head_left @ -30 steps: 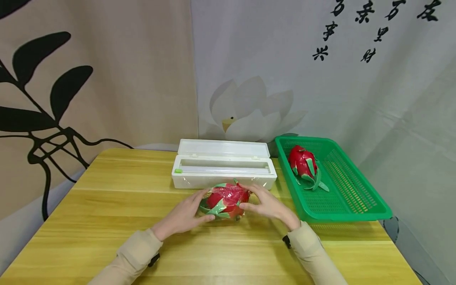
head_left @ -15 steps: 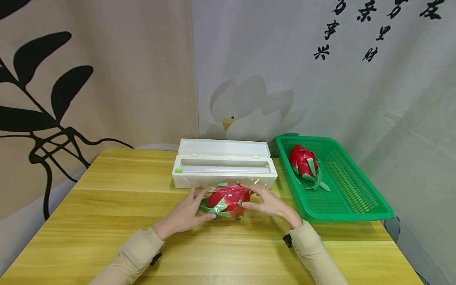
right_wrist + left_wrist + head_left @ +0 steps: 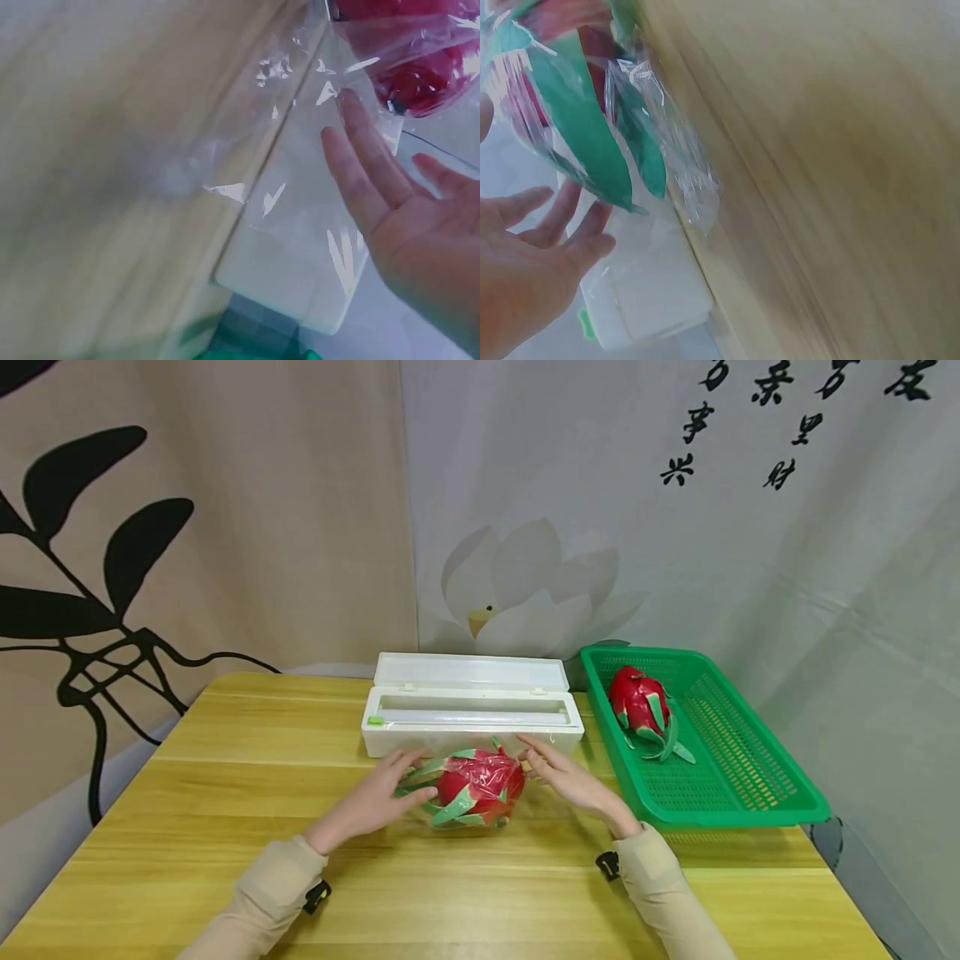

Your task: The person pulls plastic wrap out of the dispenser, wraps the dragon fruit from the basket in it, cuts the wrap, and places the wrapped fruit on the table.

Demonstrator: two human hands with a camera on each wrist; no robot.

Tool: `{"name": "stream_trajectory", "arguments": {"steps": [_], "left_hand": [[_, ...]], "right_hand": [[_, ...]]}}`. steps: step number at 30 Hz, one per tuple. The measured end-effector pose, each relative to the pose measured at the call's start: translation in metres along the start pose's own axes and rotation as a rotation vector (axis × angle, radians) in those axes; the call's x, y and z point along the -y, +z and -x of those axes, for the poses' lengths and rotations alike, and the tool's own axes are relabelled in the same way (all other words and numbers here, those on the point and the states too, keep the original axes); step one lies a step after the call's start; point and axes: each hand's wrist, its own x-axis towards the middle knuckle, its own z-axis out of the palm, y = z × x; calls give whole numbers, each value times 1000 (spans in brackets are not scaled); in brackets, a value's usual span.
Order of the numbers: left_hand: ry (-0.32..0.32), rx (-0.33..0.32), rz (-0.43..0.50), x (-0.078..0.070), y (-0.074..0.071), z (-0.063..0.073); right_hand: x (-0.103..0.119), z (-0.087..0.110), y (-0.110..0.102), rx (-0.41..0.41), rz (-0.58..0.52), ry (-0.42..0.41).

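Note:
A red dragon fruit [image 3: 480,785] with green scales lies on the table, covered in clear plastic film. To its left is my left hand [image 3: 375,797], fingertips by the leafy end; in the left wrist view this hand [image 3: 536,262] has loosely bent fingers close to the green leaves [image 3: 585,120], and contact is hard to tell. My right hand [image 3: 573,781] is on the other side, a little apart from the fruit. Its fingers [image 3: 360,150] look mostly straight in the right wrist view, beside loose clear film [image 3: 281,71].
Behind the fruit stands a white cling film box [image 3: 472,739], lid up and roll inside. A green basket [image 3: 750,820] sits on the right with another dragon fruit [image 3: 641,702] in it. A printed curtain [image 3: 525,485] hangs behind the wooden table [image 3: 465,902].
Both hands have drawn away from the wrapped fruit, the left to the left, the right slightly to the right. More of the fruit's leafy end shows now.

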Motion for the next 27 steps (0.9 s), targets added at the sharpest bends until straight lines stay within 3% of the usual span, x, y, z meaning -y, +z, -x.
{"name": "stream_trajectory", "arguments": {"steps": [5,10,14,17,19,21,27], "left_hand": [[-5,-1,-7,2,-3,0],[2,-36,16,10,-7,-1],[27,-185,8,21,-14,-5],[6,-337,-10,31,-23,-10],[-28,-382,-23,38,-29,-15],[-64,-370,-46,45,-34,-20],[-106,-196,-32,58,-42,-33]], "right_hand": [[8,-4,2,-85,136,-26],[17,-12,3,-229,346,-73],[27,-22,1,-308,442,-96],[36,-32,-2,-316,471,-131],[43,-40,-3,-297,496,-168],[52,-50,-5,-258,524,-206],[83,-79,-5,-91,656,-314]]}}
